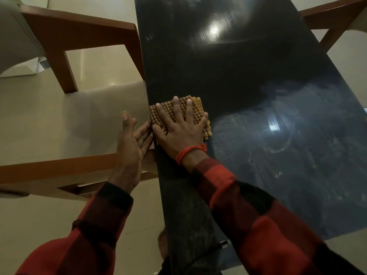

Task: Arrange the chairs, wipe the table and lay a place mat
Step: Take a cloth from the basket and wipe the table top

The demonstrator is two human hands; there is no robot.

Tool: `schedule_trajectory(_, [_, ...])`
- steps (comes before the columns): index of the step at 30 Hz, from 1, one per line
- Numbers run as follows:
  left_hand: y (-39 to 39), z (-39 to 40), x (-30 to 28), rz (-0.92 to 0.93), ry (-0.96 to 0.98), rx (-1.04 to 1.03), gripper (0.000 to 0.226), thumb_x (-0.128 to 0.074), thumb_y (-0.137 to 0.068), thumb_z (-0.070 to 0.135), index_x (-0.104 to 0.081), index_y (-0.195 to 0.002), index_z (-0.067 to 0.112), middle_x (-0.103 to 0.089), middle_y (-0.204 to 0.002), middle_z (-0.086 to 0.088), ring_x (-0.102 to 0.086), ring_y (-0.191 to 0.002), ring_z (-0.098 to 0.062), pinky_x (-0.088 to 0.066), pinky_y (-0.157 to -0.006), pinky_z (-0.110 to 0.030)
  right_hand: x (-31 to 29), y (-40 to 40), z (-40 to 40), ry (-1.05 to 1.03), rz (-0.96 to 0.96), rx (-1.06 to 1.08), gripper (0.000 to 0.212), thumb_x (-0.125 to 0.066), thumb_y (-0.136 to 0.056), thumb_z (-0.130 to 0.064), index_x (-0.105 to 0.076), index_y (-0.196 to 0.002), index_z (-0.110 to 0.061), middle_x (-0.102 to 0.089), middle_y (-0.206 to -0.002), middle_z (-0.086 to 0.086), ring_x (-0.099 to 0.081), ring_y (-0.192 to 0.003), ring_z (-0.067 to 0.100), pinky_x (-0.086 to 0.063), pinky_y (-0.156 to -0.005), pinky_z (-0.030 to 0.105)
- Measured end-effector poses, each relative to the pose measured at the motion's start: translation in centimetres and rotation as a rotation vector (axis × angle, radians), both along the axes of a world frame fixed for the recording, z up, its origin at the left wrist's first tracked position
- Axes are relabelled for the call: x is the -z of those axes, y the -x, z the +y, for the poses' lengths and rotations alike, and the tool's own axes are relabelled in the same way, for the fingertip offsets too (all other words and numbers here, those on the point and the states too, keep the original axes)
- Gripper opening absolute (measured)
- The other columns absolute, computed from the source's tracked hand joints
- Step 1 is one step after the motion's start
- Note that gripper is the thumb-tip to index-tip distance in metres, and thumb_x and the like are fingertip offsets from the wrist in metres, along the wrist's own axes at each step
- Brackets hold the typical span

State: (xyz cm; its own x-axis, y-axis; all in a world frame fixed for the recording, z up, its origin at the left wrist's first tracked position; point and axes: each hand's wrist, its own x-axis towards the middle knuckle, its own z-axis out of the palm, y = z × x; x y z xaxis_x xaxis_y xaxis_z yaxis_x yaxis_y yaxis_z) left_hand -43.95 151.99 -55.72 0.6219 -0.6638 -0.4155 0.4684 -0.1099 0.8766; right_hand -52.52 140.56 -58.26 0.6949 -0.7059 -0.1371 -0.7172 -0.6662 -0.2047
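A dark glossy table runs from the near edge to the far end. At its left edge lies a folded brown and yellow waffle-textured cloth. My right hand presses flat on the cloth with fingers spread. My left hand is cupped, palm up, just beside and below the table's left edge next to the cloth, holding nothing that I can see. Dull smears mark the table surface to the right of the cloth.
A wooden chair with a pale seat stands at the far left of the table. Another wooden chair frame lies close at the near left under my left hand. A third chair stands at the far right. Pale tiled floor surrounds them.
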Motion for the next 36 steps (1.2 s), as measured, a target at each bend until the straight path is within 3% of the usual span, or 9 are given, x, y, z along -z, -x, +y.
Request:
schedule_trajectory(8, [3.7,2.2,-0.2,-0.152,-0.062,0.056,0.082,-0.038,-0.094,0.070,-0.026,-0.157,0.019,-0.044,-0.155,-0.007,-0.049,-0.136,-0.012,-0.040,-0.112,-0.032,0.8,8.7,4.6,0.054,-0.040,-0.078,0.065,-0.024,-0.096,-0.069,-0.012,-0.157,-0.051,-0.003,-0.171,-0.002,0.001,-0.156,0.033,-0.004,-0.114,0.073])
schedule_trajectory(13, [4.5,1.9,-0.2,-0.180,-0.096,0.021,0.079,-0.039,-0.097,0.066,-0.023,-0.158,0.020,-0.044,-0.156,-0.005,-0.050,-0.134,-0.010,-0.039,-0.110,-0.030,0.6,9.8,-1.2,0.074,-0.035,-0.054,0.062,-0.027,-0.096,-0.068,-0.015,-0.155,-0.055,-0.007,-0.170,-0.004,-0.003,-0.156,0.034,-0.006,-0.113,0.074])
schedule_trajectory(24, [7.9,1.6,0.0,-0.250,-0.128,-0.089,0.075,-0.036,-0.100,0.065,-0.026,-0.158,0.018,-0.046,-0.155,-0.004,-0.048,-0.137,-0.012,-0.037,-0.112,-0.031,0.7,22.6,-14.9,0.085,0.013,0.335,0.062,-0.022,-0.096,-0.071,-0.013,-0.155,-0.055,-0.007,-0.170,-0.005,0.000,-0.156,0.033,-0.003,-0.114,0.074])
schedule_trajectory(29, [7.7,1.7,0.1,-0.259,-0.141,-0.093,0.074,-0.035,-0.101,0.063,-0.024,-0.159,0.018,-0.048,-0.154,-0.006,-0.049,-0.137,-0.014,-0.035,-0.117,-0.040,0.6,21.7,-16.6,0.071,0.022,0.376,0.064,-0.019,-0.095,-0.069,-0.011,-0.156,-0.052,-0.004,-0.171,-0.002,0.002,-0.156,0.035,-0.001,-0.114,0.075])
schedule_trajectory(33, [8.6,1.5,-0.4,-0.343,-0.162,-0.059,0.063,-0.034,-0.104,0.057,-0.029,-0.155,0.019,-0.050,-0.147,0.004,-0.051,-0.131,-0.008,-0.044,-0.101,-0.026,0.5,19.4,-16.0,0.058,0.032,0.373,0.066,-0.017,-0.095,-0.069,-0.009,-0.157,-0.050,-0.002,-0.171,0.000,0.004,-0.155,0.037,-0.001,-0.113,0.076])
schedule_trajectory(36, [9.1,2.4,0.4,-0.438,-0.257,-0.071,0.047,-0.042,-0.104,0.050,-0.044,-0.144,0.023,-0.058,-0.134,0.007,-0.057,-0.120,-0.007,-0.050,-0.096,-0.031,0.8,17.6,-12.6,0.067,0.022,0.297,0.064,-0.017,-0.097,-0.068,-0.008,-0.157,-0.050,0.000,-0.171,0.000,0.004,-0.155,0.037,0.000,-0.113,0.075])
